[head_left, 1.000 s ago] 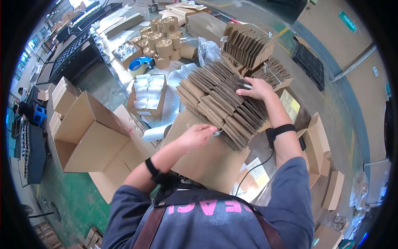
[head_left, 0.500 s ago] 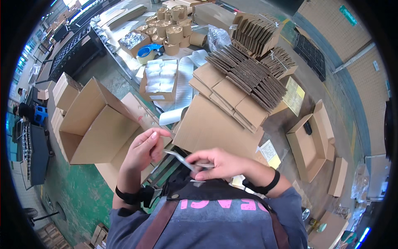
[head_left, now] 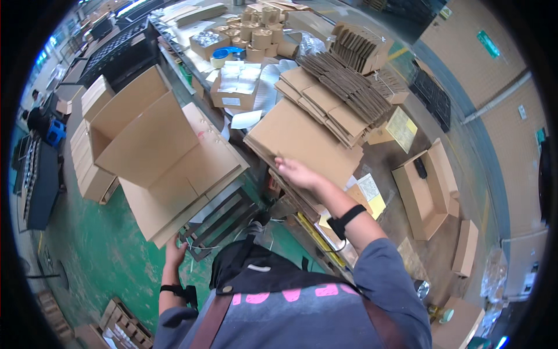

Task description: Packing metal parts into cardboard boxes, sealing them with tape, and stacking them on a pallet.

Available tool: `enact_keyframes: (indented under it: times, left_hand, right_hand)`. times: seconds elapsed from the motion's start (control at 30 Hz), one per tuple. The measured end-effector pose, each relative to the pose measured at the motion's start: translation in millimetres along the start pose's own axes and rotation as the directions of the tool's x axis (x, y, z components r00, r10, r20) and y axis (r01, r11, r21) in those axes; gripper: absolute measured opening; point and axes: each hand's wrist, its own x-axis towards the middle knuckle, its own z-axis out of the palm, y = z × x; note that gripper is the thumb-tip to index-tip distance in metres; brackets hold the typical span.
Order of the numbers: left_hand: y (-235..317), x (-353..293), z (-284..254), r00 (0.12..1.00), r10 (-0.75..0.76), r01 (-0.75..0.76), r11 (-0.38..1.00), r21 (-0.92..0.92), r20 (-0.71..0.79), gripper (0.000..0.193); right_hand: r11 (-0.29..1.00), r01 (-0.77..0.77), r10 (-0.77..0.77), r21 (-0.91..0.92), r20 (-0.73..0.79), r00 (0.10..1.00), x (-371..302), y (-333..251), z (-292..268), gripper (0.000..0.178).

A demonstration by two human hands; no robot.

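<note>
My left hand (head_left: 174, 252) is low at the near corner of a stack of flat cardboard sheets (head_left: 220, 177). Its fingers close on the sheets' edge, the tips partly hidden. An open cardboard box (head_left: 148, 136) stands on that stack, flaps raised. My right hand (head_left: 296, 173) reaches over the worktable, above the left edge of a large flat cardboard sheet (head_left: 305, 131). Its fingers are curled and pressed together at that edge. Whether they grip the sheet or some small thing, I cannot make out.
Folded cardboard (head_left: 349, 87) is piled on the big sheet. Behind it stand a box of white wrapped packets (head_left: 237, 81), a blue tape dispenser (head_left: 224, 53) and brown paper-wrapped rolls (head_left: 261, 39). An open box (head_left: 427, 192) lies right. A dark slatted rack (head_left: 226, 218) is under the left stack.
My hands have parted from in front of my chest. The left went down to the stack's corner, the right forward over the sheet. The thin pale strip near my right hand no longer shows.
</note>
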Motion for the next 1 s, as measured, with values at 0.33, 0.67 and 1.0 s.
enact_keyframes:
  times: [0.33,0.67,1.0]
  left_hand:
    - [-33,-185,15,0.848,-0.293,0.437,0.857,-0.272,0.442,0.051]
    - [-231,-342,-12,0.545,-0.743,0.823,0.388,-0.415,0.387,0.043]
    - [-407,-405,-106,0.435,-0.838,0.884,0.328,-0.334,0.328,0.016]
  right_hand:
    - [0.954,-0.291,0.297,0.078,-0.075,0.952,21,-6,-27,0.039]
    - [0.939,0.042,-0.198,-0.343,-0.436,0.878,21,53,30,0.036]
    - [0.759,-0.586,0.631,-0.284,0.102,0.769,16,-19,468,0.016]
